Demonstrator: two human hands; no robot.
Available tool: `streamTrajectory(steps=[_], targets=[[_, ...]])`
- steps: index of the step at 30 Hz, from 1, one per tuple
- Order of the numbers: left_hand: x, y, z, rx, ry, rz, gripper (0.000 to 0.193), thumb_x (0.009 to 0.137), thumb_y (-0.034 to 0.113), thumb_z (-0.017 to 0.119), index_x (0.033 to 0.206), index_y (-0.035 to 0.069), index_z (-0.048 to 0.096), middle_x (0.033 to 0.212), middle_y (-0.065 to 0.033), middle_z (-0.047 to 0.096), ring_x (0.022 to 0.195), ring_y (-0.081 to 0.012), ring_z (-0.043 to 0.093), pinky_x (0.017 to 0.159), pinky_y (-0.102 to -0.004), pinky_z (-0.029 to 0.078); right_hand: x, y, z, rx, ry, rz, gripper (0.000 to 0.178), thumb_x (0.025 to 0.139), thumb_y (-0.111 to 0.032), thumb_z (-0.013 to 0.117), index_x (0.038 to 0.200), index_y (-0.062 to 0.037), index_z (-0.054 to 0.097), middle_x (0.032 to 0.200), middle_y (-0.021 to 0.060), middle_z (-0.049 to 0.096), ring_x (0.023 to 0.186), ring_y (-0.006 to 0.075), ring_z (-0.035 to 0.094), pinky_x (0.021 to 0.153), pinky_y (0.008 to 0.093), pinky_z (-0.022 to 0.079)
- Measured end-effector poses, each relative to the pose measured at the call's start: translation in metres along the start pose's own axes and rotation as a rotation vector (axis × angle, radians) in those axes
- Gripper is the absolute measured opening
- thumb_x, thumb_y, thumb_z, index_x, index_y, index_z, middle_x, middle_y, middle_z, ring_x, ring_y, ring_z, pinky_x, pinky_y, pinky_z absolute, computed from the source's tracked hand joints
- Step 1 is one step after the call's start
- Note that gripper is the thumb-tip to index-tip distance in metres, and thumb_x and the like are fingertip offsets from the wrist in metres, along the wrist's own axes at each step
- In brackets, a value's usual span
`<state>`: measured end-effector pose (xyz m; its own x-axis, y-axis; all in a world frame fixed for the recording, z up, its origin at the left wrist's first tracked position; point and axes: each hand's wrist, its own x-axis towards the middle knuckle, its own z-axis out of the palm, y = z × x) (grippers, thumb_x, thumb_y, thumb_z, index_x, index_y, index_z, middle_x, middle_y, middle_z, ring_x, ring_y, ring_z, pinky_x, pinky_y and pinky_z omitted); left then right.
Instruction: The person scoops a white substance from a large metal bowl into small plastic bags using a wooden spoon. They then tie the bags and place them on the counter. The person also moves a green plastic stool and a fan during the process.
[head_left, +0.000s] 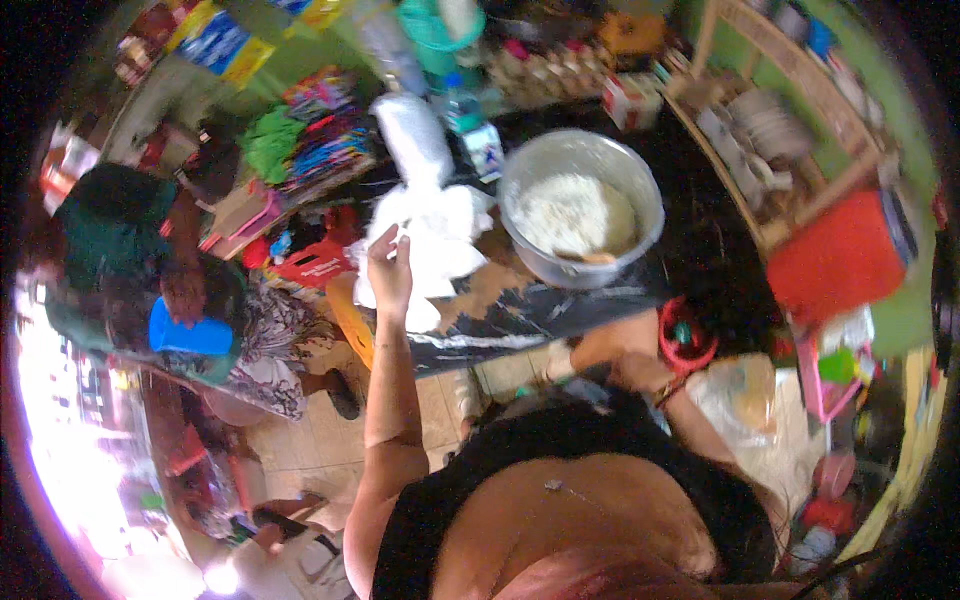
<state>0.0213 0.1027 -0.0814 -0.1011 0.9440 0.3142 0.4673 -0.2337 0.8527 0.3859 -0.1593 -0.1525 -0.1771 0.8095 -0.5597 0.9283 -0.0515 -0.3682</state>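
Note:
My left hand [390,268] is raised at the near left edge of a crumpled white plastic bag [435,235]. Its thumb and fingers stand apart, and I see nothing gripped in them. To the right of the bag is a big silver metal pot [520,235] holding white flour [565,210], with a wooden spoon or stick [590,258] lying at its near side. My right hand [640,372] is low beside the table's near edge, close to a red basin [690,335]. Motion blurs it, so its fingers cannot be made out.
A filled clear plastic bag [412,135] and a bottle with a blue cap [460,105] stand behind the white bag on the dark table [570,305]. Wooden shelving [740,190] rises at the right. At the left, another person [120,230] holds a blue container [190,335].

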Motion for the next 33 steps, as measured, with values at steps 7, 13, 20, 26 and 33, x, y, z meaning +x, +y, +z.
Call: streamTrajectory(steps=[7,13,20,26,33], targets=[[0.149,0.035,-0.023,-0.236,-0.009,-0.092,0.038,0.092,0.024,0.059,0.114,-0.007,0.057,0.100,-0.0107,0.064,0.081,-0.0150,0.061,0.067,-0.0271,0.053,0.054,-0.052,0.021,-0.087,-0.111,-0.204,0.029,0.086,-0.030,0.053,0.095,-0.0062,0.065,0.095,0.0199,0.066,0.088,0.0362,0.063,0.076,0.0468,0.048],[0.234,0.029,0.027,-0.367,-0.074,-0.245,0.038,0.089,0.030,0.063,0.101,-0.006,0.063,0.082,-0.0078,0.063,0.062,-0.0140,0.056,0.058,-0.0281,0.050,0.071,-0.036,0.055,0.161,-0.023,-0.296,0.028,0.085,-0.027,0.050,0.096,-0.0066,0.066,0.092,0.0183,0.067,0.081,0.0342,0.065,0.069,0.0463,0.048],[0.320,0.000,0.047,0.362,0.317,0.248,0.030,0.088,0.025,0.062,0.077,-0.003,0.064,0.067,-0.0128,0.062,0.060,-0.0217,0.057,0.060,-0.0370,0.046,0.038,-0.031,-0.004,0.106,0.049,-0.339,0.030,0.090,-0.028,0.052,0.111,-0.0071,0.060,0.100,0.0183,0.065,0.090,0.0355,0.062,0.076,0.0425,0.048],[0.192,0.156,0.011,-1.071,-0.071,0.246,0.044,0.097,0.039,0.046,0.079,0.002,0.059,0.062,-0.0046,0.053,0.056,-0.0170,0.050,0.054,-0.0326,0.041,0.014,-0.071,-0.056,1.053,0.065,-0.487,0.031,0.095,-0.034,0.053,0.106,-0.0066,0.064,0.073,-0.0018,0.056,0.065,0.0087,0.049,0.058,0.0255,0.041],[-0.080,0.147,-0.002,-0.868,-0.972,0.011,0.058,0.089,0.059,0.048,0.079,0.003,0.060,0.065,-0.0003,0.054,0.056,-0.0098,0.047,0.051,-0.0227,0.036,0.026,-0.144,-0.106,2.036,-0.266,-0.836,0.058,0.087,-0.047,0.059,0.128,-0.0077,0.048,0.120,0.0037,0.053,0.082,0.0088,0.050,0.063,0.0227,0.040]])
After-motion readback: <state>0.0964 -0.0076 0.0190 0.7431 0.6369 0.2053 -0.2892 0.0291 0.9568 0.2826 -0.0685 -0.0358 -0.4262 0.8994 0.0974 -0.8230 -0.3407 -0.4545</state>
